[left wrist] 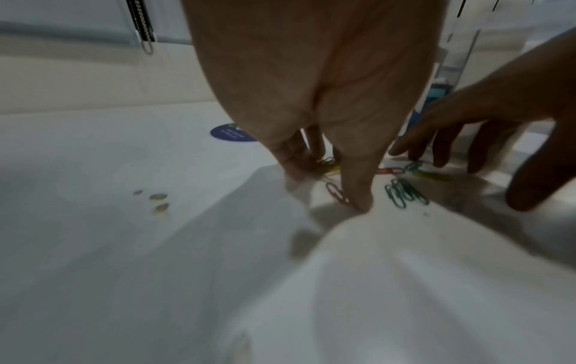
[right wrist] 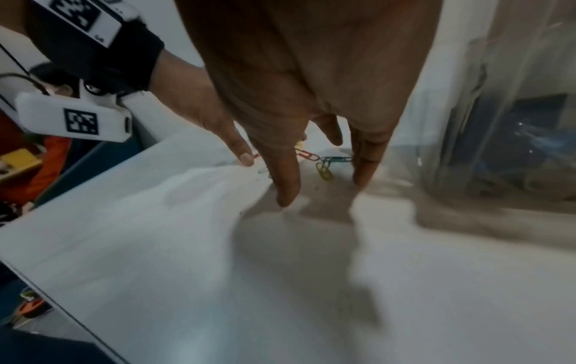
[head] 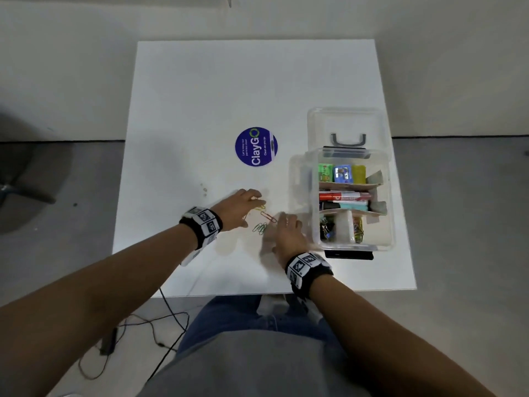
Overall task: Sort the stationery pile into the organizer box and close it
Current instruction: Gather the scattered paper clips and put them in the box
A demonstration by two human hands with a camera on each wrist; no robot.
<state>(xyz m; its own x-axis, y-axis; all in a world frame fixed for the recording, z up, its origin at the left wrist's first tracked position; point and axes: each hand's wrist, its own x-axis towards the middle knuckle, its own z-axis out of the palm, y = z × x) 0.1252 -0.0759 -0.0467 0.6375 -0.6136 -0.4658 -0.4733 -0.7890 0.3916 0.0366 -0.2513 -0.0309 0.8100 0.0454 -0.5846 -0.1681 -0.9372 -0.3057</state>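
Note:
Loose coloured paper clips (head: pixel 261 222) lie on the white table (head: pixel 200 110) between my two hands. My left hand (head: pixel 247 206) reaches over them from the left, straight fingers (left wrist: pixel 294 167) touching the yellow and red clips (left wrist: pixel 330 170). Several green clips (left wrist: pixel 405 194) lie free beside its thumb. My right hand (head: pixel 286 226) rests on the table right of the clips, fingers (right wrist: pixel 285 187) spread and straight, with red, blue-green and yellow clips (right wrist: pixel 324 170) between them. The clear organizer box (head: pixel 300 181) stands open to the right, holding erasers, markers, binder clips and paper clips.
The box lid (head: pixel 346 124) lies flipped back behind the box, and a black latch (head: pixel 349 255) sticks out at its front. A round blue sticker (head: pixel 256 147) marks the table's middle, with small spots (head: pixel 204 189) nearby. Cables (head: pixel 160 325) trail on the floor.

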